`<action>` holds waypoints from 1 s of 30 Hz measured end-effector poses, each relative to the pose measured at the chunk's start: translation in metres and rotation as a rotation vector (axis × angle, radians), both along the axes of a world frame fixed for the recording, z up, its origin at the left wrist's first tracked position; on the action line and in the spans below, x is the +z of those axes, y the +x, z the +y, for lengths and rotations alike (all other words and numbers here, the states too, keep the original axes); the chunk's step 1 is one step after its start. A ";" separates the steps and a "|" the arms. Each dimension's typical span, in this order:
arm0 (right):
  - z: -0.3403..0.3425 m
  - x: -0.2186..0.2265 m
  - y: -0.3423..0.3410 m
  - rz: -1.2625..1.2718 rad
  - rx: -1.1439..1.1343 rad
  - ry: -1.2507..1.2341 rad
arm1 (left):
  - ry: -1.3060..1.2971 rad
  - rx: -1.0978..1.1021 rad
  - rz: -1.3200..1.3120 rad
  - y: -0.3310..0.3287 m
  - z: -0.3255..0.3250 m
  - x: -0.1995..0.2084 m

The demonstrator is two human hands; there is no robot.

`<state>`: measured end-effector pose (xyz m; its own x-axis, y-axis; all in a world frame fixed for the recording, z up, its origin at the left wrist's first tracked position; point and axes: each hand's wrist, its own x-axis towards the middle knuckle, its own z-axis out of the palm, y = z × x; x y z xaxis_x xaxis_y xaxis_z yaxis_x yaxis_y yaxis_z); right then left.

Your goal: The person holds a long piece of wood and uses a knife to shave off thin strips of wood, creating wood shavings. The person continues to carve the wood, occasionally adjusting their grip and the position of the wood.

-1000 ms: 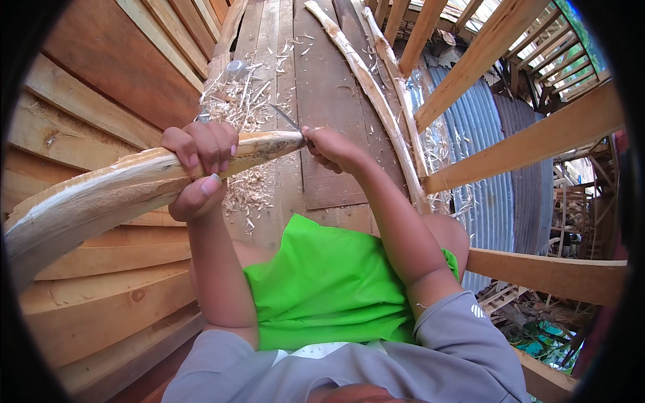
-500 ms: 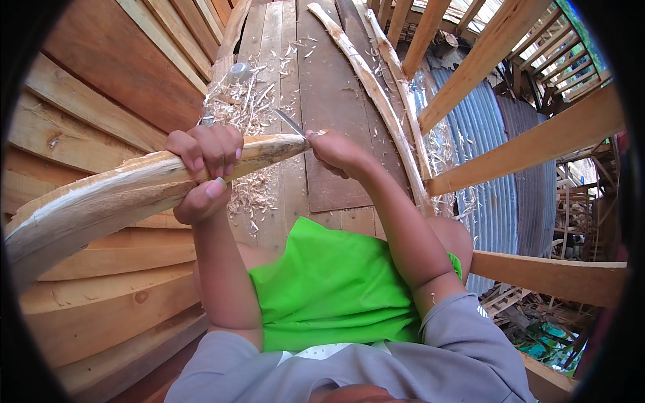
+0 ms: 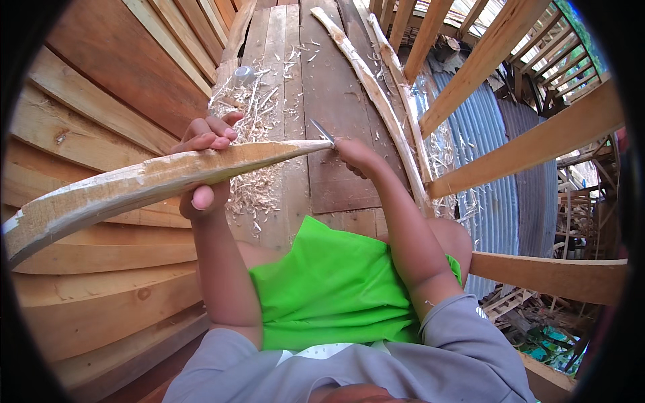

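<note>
A long, curved wooden pole (image 3: 127, 181), partly whitish and shaved to a narrow tip, stretches from the left edge toward the middle. My left hand (image 3: 203, 136) holds it from beneath near the tapered part, its fingers loosened over the far side and the thumb on the near side. In my right hand (image 3: 356, 156) is a knife (image 3: 321, 129), whose handle is hidden by the closed fingers. The blade points up and left, right by the pole's tip.
Pale wood shavings (image 3: 252, 181) litter the plank floor (image 3: 336, 168), with a small clear cup (image 3: 243, 75) among them. Two peeled poles (image 3: 366, 74) lie on the right. A board wall (image 3: 101, 282) stands left; a wooden railing (image 3: 524, 151) borders the right, above corrugated metal sheets (image 3: 484, 174).
The pole has rolled, showing more of its tan shaved face. My left fingers have loosened from a tight wrap. My right hand and knife have moved slightly right, along with the pole's tip.
</note>
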<state>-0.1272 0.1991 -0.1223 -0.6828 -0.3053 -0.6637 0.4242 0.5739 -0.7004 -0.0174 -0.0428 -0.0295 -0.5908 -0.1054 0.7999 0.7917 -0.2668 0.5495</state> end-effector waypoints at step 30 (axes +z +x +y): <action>-0.031 -0.019 0.014 0.024 -0.079 -0.079 | 0.366 0.414 -0.149 0.012 0.036 0.013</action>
<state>-0.1137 0.1676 -0.1417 -0.7225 -0.3003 -0.6228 0.4482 0.4824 -0.7526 -0.0059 -0.0073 -0.0170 -0.5445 -0.6064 0.5795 0.7920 -0.1444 0.5931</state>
